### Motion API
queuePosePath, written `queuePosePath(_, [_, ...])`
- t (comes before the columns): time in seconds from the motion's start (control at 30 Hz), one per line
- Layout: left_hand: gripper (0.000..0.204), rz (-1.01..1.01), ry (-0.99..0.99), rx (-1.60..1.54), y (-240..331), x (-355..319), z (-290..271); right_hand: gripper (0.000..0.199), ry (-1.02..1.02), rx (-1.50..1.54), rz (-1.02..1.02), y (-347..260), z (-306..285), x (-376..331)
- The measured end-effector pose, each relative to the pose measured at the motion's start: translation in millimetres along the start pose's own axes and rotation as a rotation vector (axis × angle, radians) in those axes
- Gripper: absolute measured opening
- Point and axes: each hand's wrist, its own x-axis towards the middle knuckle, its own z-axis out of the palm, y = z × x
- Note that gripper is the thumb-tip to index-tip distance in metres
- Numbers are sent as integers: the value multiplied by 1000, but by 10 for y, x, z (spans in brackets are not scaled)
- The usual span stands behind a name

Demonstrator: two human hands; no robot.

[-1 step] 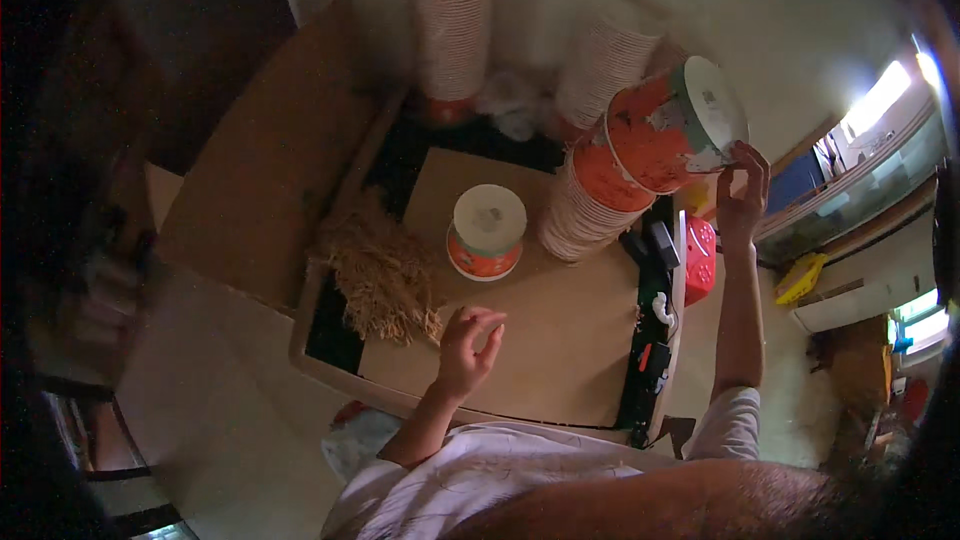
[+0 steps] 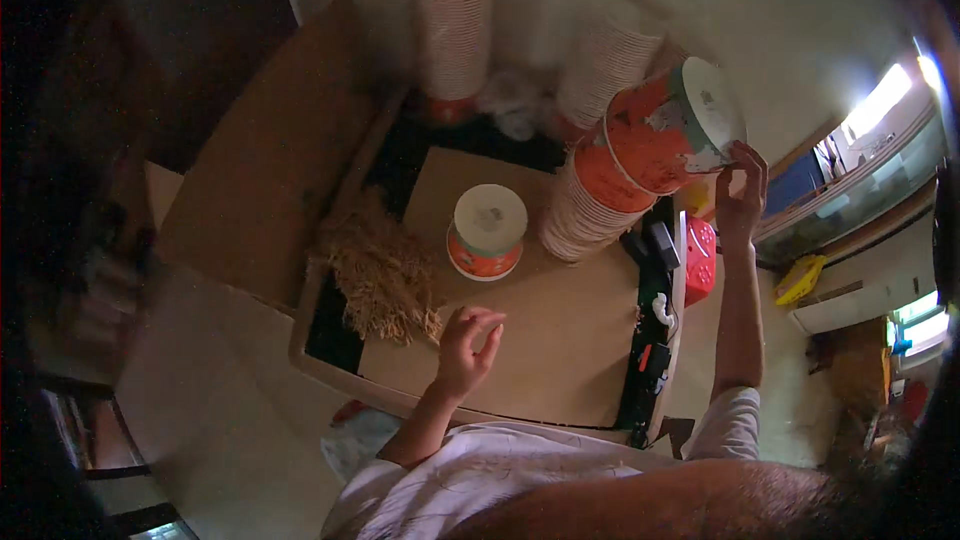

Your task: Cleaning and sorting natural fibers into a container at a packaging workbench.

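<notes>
Orange paper tub [image 2: 648,135], upturned, green-banded, scuffed pale, its cream base edge pinched by the right hand [image 2: 742,190], is capping a leaning column of nested, pale-rimmed tubs [image 2: 590,212] right of the lone tub [image 2: 485,238]. The lone tub is standing base-up on flat brown cardboard [image 2: 545,340], shaggy tan fibre bundle [image 2: 380,275] lying to its left. Nearer the person, the left hand [image 2: 466,352] is hovering empty, fingers curled, thumb apart.

A window [image 2: 918,325] glares beyond the right edge of the dim table [image 2: 340,380]; stacks [image 2: 455,35] along its far edge blur, fisheye edges curving into black.
</notes>
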Motion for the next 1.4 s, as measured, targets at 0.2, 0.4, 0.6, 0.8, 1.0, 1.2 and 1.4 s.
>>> queuePosePath(0.2, [11,22,-1,23,-51,11,-16,33,-7,77,24,28,184,-64])
queuePosePath(0.4, [11,-31,-35,8,-81,21,-6,33,-62,71,88,-71,215,-89])
queuePosePath(0.6, [11,-60,-39,-8,-91,34,-4,44,-118,-101,-33,-259,210,-29])
queuePosePath(0.8, [11,-55,-36,-14,-97,6,-1,47,-166,-221,-16,-294,244,-50])
queuePosePath(1.0, [11,-52,-40,5,-88,5,9,57,-147,-304,-24,-352,254,-83])
queuePosePath(1.2, [11,-44,-37,10,-112,12,10,55,-219,-166,-24,-419,258,-15])
queuePosePath(1.4, [11,-42,-50,-9,-149,10,46,64,-381,-48,2,-454,169,0])
